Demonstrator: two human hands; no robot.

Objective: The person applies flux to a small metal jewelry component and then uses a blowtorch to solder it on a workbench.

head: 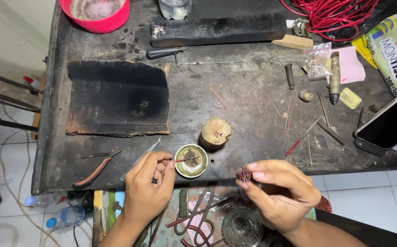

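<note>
From the head view we saw our left hand (149, 183) at the near edge of the dark worktop (248, 137), its fingers (161, 161) pinched narrow around a thin red-tipped stick (185, 159). The stick's long axis ran nearly level, left to right, from the fingertips out over the small round metal dish (191, 161), with its far end above the dish's dark middle. The dish sat just beside that hand, on its right, close to the near edge, and a stubby cork-like block (215, 132) stood just behind it.

Our right hand (278, 190) hung off the near edge, to the right of the dish and apart from it. Its thumb and forefinger were closed on a small reddish-brown spiky cluster (243, 174), which pointed left toward the dish and the stick's tip. So the cluster lay to the right of the stick's free end and slightly nearer us, with the dish's rim between them; the left hand was plainly the nearer of the two to the dish.

Further left along the near edge lay red-handled pliers (99, 168) and slim tweezers (140, 159), both untouched. A charred board (116, 98) filled the left part of the worktop, loose thin wires (299, 123) were scattered toward the right, and a dark phone (386, 123) leaned at the right edge.
</note>
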